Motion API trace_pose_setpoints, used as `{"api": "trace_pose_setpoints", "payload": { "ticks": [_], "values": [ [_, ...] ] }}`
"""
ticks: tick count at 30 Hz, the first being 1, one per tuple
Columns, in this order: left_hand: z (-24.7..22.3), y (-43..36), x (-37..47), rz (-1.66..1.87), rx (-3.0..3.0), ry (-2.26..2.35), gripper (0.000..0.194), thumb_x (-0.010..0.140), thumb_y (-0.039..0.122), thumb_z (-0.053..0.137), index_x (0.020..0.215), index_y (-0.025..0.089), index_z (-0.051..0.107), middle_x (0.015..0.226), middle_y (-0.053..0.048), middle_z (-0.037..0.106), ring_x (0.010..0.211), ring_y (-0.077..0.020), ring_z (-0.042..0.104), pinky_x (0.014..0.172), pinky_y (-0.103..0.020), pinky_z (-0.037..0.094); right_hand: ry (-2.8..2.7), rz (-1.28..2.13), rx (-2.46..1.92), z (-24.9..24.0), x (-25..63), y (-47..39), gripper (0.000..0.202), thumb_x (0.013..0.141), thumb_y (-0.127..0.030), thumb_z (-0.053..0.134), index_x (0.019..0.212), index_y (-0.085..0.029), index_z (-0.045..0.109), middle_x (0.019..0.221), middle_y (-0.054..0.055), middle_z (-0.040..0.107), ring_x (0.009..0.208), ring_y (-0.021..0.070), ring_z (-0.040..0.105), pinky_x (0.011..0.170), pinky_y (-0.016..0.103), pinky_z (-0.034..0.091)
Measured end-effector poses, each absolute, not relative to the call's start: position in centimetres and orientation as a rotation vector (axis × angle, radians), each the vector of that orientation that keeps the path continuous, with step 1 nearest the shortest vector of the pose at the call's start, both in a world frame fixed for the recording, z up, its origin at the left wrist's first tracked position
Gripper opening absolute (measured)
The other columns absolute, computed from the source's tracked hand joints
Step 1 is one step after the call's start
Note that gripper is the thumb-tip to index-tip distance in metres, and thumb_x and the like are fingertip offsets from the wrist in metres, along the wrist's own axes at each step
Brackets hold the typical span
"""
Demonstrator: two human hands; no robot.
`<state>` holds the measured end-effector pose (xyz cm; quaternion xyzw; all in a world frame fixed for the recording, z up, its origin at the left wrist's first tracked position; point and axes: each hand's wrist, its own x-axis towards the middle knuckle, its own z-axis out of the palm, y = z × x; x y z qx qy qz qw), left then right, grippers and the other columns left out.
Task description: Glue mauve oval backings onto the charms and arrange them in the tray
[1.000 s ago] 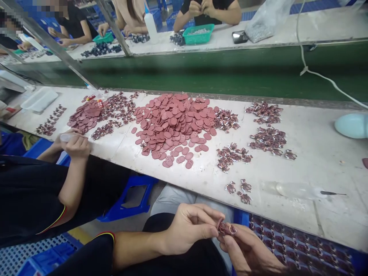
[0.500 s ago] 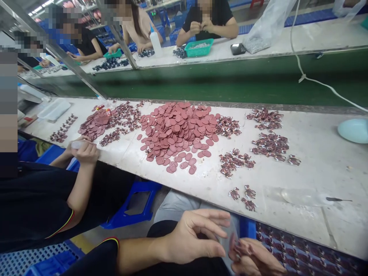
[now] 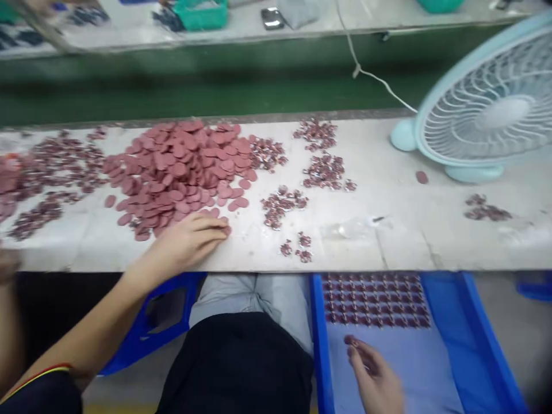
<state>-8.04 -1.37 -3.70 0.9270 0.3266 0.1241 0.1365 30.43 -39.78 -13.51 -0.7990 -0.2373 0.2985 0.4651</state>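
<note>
My left hand [image 3: 194,237] reaches onto the white table at the near right edge of a big heap of pink oval discs [image 3: 181,167]. Its fingertips are pinched together on a pink disc [image 3: 226,230]. Over a blue tray [image 3: 483,333] beside my lap is my right hand [image 3: 376,376], thumb and fingers closed on a small dark red-brown piece [image 3: 351,340]; its exact form is blurred. Rows of small brown pieces [image 3: 377,299] fill the tray's far part, on a pale sheet [image 3: 388,351]. Three loose brown-and-white pieces [image 3: 297,247] lie near the table edge.
More clusters of small brown pieces [image 3: 323,171] lie right of the heap. A light blue fan [image 3: 495,115] stands at the back right, its white cord [image 3: 379,80] running behind. A clear bag-like item [image 3: 349,229] lies midtable. At far left is another person's blurred arm [image 3: 8,322].
The view has swung right and down, bringing the fan and blue tray into sight. My left hand went from spread beside my right to the disc heap; my right hand moved over the tray.
</note>
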Motion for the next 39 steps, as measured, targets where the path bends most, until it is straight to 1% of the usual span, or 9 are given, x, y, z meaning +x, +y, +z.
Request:
{"api": "trace_pose_setpoints", "payload": {
  "ticks": [7,14,18,21,25,28,32,36,39],
  "values": [
    [-2.6,1.0,-9.0,0.164,2.828,0.713,0.063,0.13,0.058,0.047,0.139,0.025,0.1,0.152,0.002,0.096,0.136,-0.0237,0.085,0.126,-0.058,0.066,-0.758,0.755,-2.105,-18.1,28.6,-40.0,0.024,0.1,-0.054,0.092,0.091,-0.036,0.102,0.085,0.005,0.1,0.076,0.037,0.098,0.07,0.04,0.077],
    [-1.9,1.7,-8.5,0.127,2.733,0.706,0.055,0.124,0.058,0.058,0.128,0.024,0.102,0.149,0.005,0.097,0.13,-0.018,0.085,0.126,-0.057,0.063,-0.735,0.839,-2.124,-19.7,28.1,-40.1,0.027,0.104,-0.051,0.088,0.098,-0.03,0.103,0.093,0.007,0.102,0.085,0.0362,0.1,0.078,0.045,0.08],
    [-0.7,0.7,-6.8,0.313,2.637,0.773,0.056,0.121,0.05,0.055,0.111,0.018,0.1,0.124,0.009,0.095,0.115,-0.0073,0.085,0.116,-0.036,0.063,-0.64,0.941,-2.163,-20.6,28.0,-39.9,0.034,0.101,-0.059,0.089,0.105,-0.027,0.102,0.106,0.012,0.104,0.096,0.0342,0.101,0.095,0.056,0.082],
    [0.5,-0.2,-6.2,0.543,2.489,0.797,0.02,0.113,0.027,0.082,0.098,0.024,0.095,0.104,0.008,0.095,0.096,-0.006,0.087,0.093,-0.016,0.066,-0.522,1.045,-2.189,-20.2,28.5,-39.5,0.039,0.087,-0.063,0.091,0.097,-0.028,0.102,0.106,0.015,0.104,0.101,0.0427,0.1,0.099,0.063,0.081],
    [1.2,-2.6,-6.5,0.698,2.052,0.79,0.017,0.106,0.01,0.088,0.105,0.027,0.092,0.094,0.004,0.092,0.083,-0.0119,0.089,0.076,-0.017,0.069,-0.325,1.076,-2.177,-16.3,29.9,-38.9,0.048,0.076,-0.075,0.094,0.092,-0.03,0.103,0.092,0.014,0.1,0.09,0.0476,0.097,0.08,0.06,0.079],
    [-0.6,-6.4,-5.9,0.609,1.505,0.699,0.002,0.113,0.026,0.092,0.113,0.025,0.095,0.09,0.003,0.085,0.06,-0.0101,0.08,0.053,-0.014,0.058,-0.19,0.972,-2.063,-11.6,30.8,-37.2,0.054,0.073,-0.084,0.099,0.093,-0.034,0.101,0.07,0.005,0.086,0.062,0.0303,0.08,0.054,0.044,0.067],
    [-5.4,-12.8,-2.0,0.451,0.826,0.538,0.029,0.105,0.046,0.106,0.104,0.02,0.093,0.089,0.001,0.08,0.048,-0.0054,0.069,0.048,-0.013,0.055,0.011,1.035,-1.515,-6.9,31.1,-31.6,0.05,0.071,-0.084,0.101,0.081,-0.035,0.093,0.059,-0.006,0.058,0.042,0.0115,0.042,0.029,0.023,0.034],
    [-7.9,-16.1,1.8,0.462,0.519,0.354,0.036,0.1,0.05,0.11,0.122,0.022,0.101,0.127,-0.014,0.095,0.08,-0.0195,0.094,0.056,-0.017,0.069,0.226,1.47,-0.556,-6.4,32.7,-23.6,0.062,0.102,-0.062,0.091,0.143,-0.016,0.084,0.09,-0.004,0.066,0.058,0.0071,0.055,0.036,0.01,0.044],
    [-8.0,-17.0,2.2,0.441,0.424,0.259,0.036,0.102,0.044,0.11,0.132,0.026,0.103,0.156,-0.02,0.093,0.098,-0.0263,0.101,0.059,-0.016,0.071,0.302,1.868,0.223,-7.1,35.7,-17.7,0.083,0.095,-0.025,0.084,0.168,-0.007,0.05,0.113,0.0,0.065,0.079,0.0085,0.064,0.047,0.01,0.052]
  ]
}}
